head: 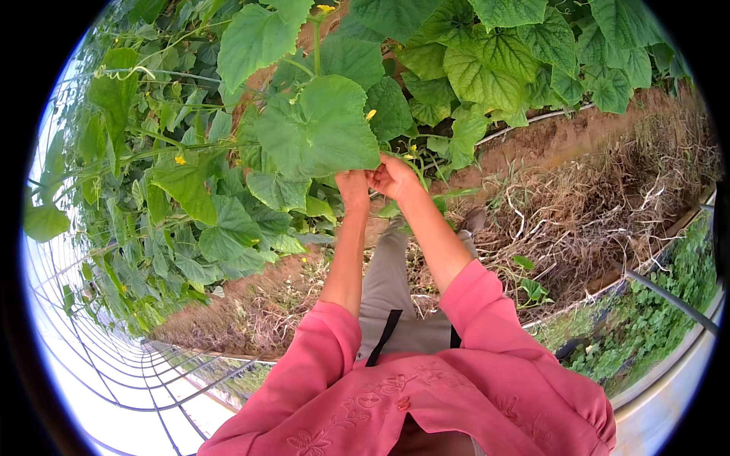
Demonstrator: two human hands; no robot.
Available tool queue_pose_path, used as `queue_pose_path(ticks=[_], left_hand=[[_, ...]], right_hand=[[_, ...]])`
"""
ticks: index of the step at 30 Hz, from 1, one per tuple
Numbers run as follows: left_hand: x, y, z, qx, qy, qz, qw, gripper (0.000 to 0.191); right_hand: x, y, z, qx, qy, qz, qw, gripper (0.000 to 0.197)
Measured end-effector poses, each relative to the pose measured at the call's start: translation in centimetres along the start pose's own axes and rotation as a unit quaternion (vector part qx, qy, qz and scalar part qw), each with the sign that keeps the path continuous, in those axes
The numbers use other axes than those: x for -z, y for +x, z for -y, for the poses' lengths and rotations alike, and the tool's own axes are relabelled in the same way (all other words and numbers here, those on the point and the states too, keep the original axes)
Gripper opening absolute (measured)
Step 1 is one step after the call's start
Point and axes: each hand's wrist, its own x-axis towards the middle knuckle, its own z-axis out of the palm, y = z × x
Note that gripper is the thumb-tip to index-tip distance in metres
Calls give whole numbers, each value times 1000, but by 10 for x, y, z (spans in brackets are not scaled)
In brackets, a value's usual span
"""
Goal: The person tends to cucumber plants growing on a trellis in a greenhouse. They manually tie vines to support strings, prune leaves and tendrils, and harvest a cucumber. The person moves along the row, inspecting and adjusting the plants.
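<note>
Both my hands meet at the foliage of a cucumber plant, just under the lower right edge of a large green leaf (319, 128). My left hand (353, 191) has its fingertips hidden behind that leaf. My right hand (392, 175) touches or nearly touches it, fingers curled, thumb and fingertips partly under the leaf's edge. Whether either hand pinches a stem or tendril cannot be told. Close to my right hand are thin green stems and a small yellow flower (408, 157). Another yellow flower (370, 114) sits above, beside the large leaf.
Dense cucumber vines (228, 228) climb on the left, with a string (188, 75) across them. A white hose (530, 121) runs along the soil. Dry roots and straw (570, 222) cover the ground at right. A metal pole (673, 299) and curved greenhouse frame bars (165, 407) stand at the sides.
</note>
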Motion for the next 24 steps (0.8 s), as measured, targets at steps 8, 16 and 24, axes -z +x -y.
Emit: queue_pose_path(ticks=[8,16,24], left_hand=[[-9,-7,-33,130,-109,36,985,21],[-5,-14,-72,102,-26,64,992,22],[-31,-48,-116,9,148,161,976,24]], right_hand=[[4,23,-17,-3,-2,-35,999,22],[-13,15,-8,43,-17,-157,987,23],[-12,-3,-8,52,-29,-147,987,16]])
